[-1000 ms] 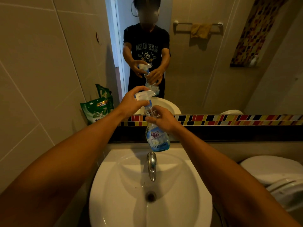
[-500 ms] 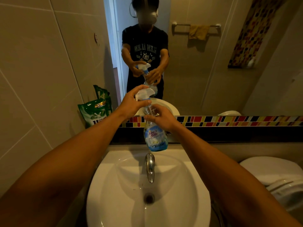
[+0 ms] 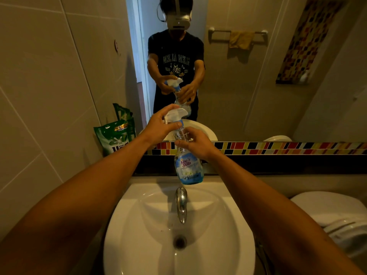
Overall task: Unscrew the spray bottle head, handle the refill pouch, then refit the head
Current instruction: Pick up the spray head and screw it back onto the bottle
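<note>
A clear spray bottle [image 3: 188, 169] with a blue "King's Stella" label and blue liquid low inside hangs above the sink's tap. My right hand [image 3: 195, 143] grips its clear upper part just below the neck. The white spray head [image 3: 175, 114] with a blue collar sits on the neck, and my left hand [image 3: 158, 126] is closed around it from the left. A green refill pouch [image 3: 117, 136] leans upright against the tiled wall to the left of the sink, apart from both hands.
A white sink [image 3: 228, 241] with a chrome tap [image 3: 181, 203] lies right under the bottle. A mirror [image 3: 248, 80] fills the wall ahead, above a coloured mosaic strip [image 3: 278, 147]. A white toilet [image 3: 337, 217] stands at the right.
The bottle and both hands stay in nearly the same place above the tap. My left hand has shifted slightly around the spray head; the view has tilted a little.
</note>
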{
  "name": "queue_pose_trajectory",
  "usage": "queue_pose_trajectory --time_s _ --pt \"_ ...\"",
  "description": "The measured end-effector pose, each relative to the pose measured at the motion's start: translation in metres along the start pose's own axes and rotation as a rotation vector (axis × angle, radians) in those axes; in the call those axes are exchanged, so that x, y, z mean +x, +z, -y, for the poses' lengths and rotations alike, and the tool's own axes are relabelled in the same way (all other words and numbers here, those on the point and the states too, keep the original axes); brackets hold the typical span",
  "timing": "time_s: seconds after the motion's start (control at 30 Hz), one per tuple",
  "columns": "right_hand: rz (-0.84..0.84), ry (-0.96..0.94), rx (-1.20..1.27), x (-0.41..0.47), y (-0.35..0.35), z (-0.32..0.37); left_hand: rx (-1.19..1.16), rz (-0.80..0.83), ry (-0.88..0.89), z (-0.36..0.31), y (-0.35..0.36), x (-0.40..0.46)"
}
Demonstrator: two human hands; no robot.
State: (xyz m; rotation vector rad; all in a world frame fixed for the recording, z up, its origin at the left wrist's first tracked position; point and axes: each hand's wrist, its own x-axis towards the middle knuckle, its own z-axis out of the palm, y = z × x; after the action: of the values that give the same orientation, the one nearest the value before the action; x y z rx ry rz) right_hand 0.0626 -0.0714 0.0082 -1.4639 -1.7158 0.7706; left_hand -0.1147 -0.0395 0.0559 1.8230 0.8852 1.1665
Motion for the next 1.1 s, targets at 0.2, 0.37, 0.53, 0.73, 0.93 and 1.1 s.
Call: queue_pose_trajectory --time_s 0.2,0.37,0.53,0.73,0.93,1.1 --pt "0.007 -0.001 0.007 0.0024 0.0010 -0.0012 -0.014 0.042 -0.021 0.0026 -0.0053 0.0023" --pt "0.017 -0.006 -0.004 0.0038 0.0052 0.0025 -0.017 -0.017 0.001 0.0031 -0.0048 0.0033" --pt "0.001 0.015 0.009 0.0056 0.0037 -0.0007 0.048 0.019 0.008 0.0054 -0.0074 0.0058" --pt "0.004 -0.001 0.011 0.0064 0.0024 0.0017 0.018 -0.006 0.013 0.0014 -0.0030 0.0038" --pt "0.001 0.015 0.051 0.0058 -0.0005 0.0016 0.026 0.025 0.011 0.0039 -0.0070 0.0069" --pt "0.010 0.007 0.032 0.0047 -0.0019 0.0038 0.030 0.037 0.011 0.0024 -0.0064 0.0083"
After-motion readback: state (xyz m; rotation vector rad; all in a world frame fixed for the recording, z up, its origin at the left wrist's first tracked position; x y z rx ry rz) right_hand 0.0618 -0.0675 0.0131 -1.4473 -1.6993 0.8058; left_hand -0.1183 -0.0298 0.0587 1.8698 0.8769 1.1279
